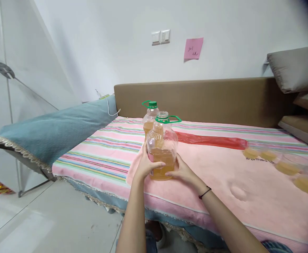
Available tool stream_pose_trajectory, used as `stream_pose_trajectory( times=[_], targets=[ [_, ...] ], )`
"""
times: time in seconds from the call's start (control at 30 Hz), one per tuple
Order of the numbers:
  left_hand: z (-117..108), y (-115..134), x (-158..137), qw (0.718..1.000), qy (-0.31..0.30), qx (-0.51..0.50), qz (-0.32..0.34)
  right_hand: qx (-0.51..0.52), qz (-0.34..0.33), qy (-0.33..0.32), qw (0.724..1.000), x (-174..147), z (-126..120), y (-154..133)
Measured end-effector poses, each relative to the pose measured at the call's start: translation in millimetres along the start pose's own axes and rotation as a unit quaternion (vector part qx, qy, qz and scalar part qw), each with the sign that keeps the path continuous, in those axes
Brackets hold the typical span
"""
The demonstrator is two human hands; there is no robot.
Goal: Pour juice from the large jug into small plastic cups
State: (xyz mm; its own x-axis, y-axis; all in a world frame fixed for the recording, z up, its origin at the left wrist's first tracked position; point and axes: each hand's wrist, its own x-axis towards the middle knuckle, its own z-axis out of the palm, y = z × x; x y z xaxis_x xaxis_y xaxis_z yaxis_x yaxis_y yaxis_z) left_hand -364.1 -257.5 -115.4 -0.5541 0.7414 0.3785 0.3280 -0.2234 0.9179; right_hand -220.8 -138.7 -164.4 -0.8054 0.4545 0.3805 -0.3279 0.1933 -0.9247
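Note:
Both of my hands grip a large clear plastic bottle (163, 158) around its lower half. It is uncapped, has a green handle ring at its neck, and is about half full of amber liquid. My left hand (147, 163) wraps its left side, and my right hand (181, 170) wraps its right side. Behind it, partly hidden, stands a similar capped bottle (148, 117) with a green cap and handle. Whether the held bottle rests on the pink towel (209, 182) or hangs just above it, I cannot tell.
Several clear bowls of amber liquid (288, 168) stand at the right on the towel. A red plastic bag (211, 140) lies stretched behind it. The sofa's striped cover (98, 154) extends left to a blue-draped armrest (56, 126); cushions (298, 66) are stacked at far right.

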Motion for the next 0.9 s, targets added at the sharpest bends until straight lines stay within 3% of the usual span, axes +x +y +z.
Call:
stream_pose_trajectory(
  times=[0.13, 0.37, 0.6, 0.9],
  targets=[
    [2.3, -1.8, -2.0, 1.000, 0.022, 0.020, 0.009, 0.015, -0.014, -0.042, 0.999, 5.5, 3.5, 0.2],
    [6.5, -0.7, -5.2, 0.997, 0.071, 0.005, 0.027, 0.006, -0.017, -0.001, 1.000, -6.0, 1.4, 4.3],
    [22.5, 31.1, -24.9, 0.998, 0.041, -0.040, 0.030, 0.011, -0.016, 0.138, 0.990, -49.2, 1.7, -15.0],
    [91.4, 59.0, -50.1, 0.988, 0.001, -0.134, 0.076, -0.054, -0.052, 0.302, 0.950, -135.5, -9.5, -73.2]
  ],
)
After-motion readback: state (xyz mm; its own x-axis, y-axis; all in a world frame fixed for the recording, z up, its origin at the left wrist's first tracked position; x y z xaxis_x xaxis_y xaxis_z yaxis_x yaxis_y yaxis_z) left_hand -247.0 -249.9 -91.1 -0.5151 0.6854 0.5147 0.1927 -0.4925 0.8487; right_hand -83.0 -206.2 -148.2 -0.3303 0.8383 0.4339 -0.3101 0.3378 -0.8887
